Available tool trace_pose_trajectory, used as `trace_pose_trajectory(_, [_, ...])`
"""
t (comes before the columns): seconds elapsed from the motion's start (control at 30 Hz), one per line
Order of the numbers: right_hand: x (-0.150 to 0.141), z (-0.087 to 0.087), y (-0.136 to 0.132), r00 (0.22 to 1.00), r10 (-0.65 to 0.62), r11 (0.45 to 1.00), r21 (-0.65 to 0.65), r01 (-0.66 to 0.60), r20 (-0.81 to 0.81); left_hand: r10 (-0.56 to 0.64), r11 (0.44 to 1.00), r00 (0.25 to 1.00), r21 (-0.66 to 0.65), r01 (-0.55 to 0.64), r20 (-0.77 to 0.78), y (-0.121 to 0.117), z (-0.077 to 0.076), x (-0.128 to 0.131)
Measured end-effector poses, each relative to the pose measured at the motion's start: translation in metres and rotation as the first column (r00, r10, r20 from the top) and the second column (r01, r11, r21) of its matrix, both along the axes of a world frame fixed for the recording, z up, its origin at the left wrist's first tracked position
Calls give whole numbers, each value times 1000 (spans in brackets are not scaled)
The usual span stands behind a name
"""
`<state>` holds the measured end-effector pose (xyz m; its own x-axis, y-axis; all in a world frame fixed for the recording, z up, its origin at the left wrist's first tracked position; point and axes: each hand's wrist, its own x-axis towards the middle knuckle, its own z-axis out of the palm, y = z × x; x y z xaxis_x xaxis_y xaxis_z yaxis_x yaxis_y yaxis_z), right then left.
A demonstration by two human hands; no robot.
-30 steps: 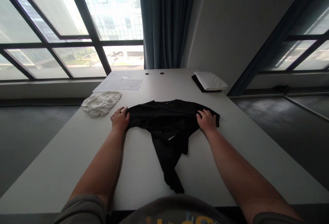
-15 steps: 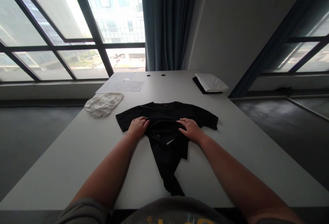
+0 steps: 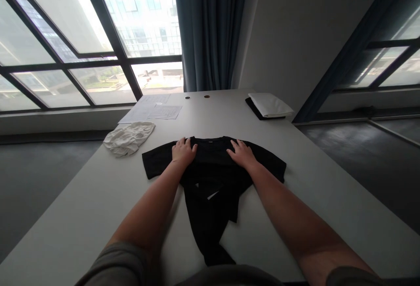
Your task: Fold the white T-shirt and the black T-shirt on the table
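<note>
A black short-sleeved cloth shirt [image 3: 211, 159] lies on a broad, pale, smooth-topped table [image 3: 210, 122], its collar on the far side and its two sleeves reaching out left and right. Its lower part narrows into a bunched, twisted tail that runs towards the person's body, and pale slits show in the dark cloth partway down.

The left hand [image 3: 184, 151] rests palm down on the shirt, just to the left of the collar — fingers slightly spread, nothing gripped. The right hand [image 3: 242, 152] lies likewise to the right of the collar, fingers loosely fanned over the cloth, with no fold pinched between them that can be seen.

Beyond the shirt's left sleeve, near it but apart, sits a crumpled off-white cloth [image 3: 129, 138]. Farther past the shirt on that same side are thin white printed paper sheets [image 3: 166, 112], partly overlapping. Straight beyond the collar, two small round fittings [image 3: 187, 98] are set in the tabletop near its far edge. Beyond the shirt to the right is a flat, folded white item [image 3: 271, 105] — it lies on a flat black item [image 3: 255, 109] that shows along its left and near edges. Past the table's far edge hangs a blue-grey pleated curtain [image 3: 210, 28], beside a dark-framed window [image 3: 147, 28].
</note>
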<state>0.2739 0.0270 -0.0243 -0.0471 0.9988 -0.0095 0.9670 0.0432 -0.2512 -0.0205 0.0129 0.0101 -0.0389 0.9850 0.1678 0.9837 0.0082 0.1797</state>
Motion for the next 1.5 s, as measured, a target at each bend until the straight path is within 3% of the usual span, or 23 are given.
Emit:
trace_pose_trajectory(0.07, [-5,-3,20,998,-25,996,-89,31,61,42,985,999,-169,-43,-13,22,-6,14])
trace_pose_trajectory(0.13, [-8,-5,37,995,-32,993,-110,43,98,77,964,997,-254,-80,-23,41,-16,19])
trace_pose_trajectory(0.3, [-8,-9,76,994,-15,992,-124,28,105,66,972,998,-227,-67,-14,82,-35,6])
trace_pose_trajectory(0.53, [-8,-10,122,995,49,993,-107,-39,89,74,968,997,-241,-71,4,119,-32,-13])
trace_pose_trajectory(0.63, [8,-12,134,995,61,996,-62,-57,75,104,978,994,-184,-99,19,126,-33,-28])
trace_pose_trajectory(0.77, [54,-18,142,997,3,999,-38,0,76,158,973,987,-175,-148,42,131,-32,-48])
trace_pose_trajectory(0.93, [105,-23,131,991,-57,998,10,57,118,91,976,996,-199,-85,20,121,-27,-68])
trace_pose_trajectory(1.07, [121,-21,103,989,-55,975,220,24,139,118,986,993,-124,-116,8,93,-33,-95])
trace_pose_trajectory(1.17, [136,-20,83,979,-184,916,377,138,88,73,985,997,-158,-75,-19,64,-39,-121])
trace_pose_trajectory(1.27, [150,-21,76,958,-279,899,369,237,66,48,987,998,-150,-54,-46,37,-42,-140])
trace_pose_trajectory(1.43, [142,-21,82,998,-61,931,361,50,19,154,975,984,-149,-167,-92,18,-38,-144])
trace_pose_trajectory(1.5, [132,-16,83,997,-64,916,393,77,-47,174,971,980,-148,-187,-94,20,-36,-141])
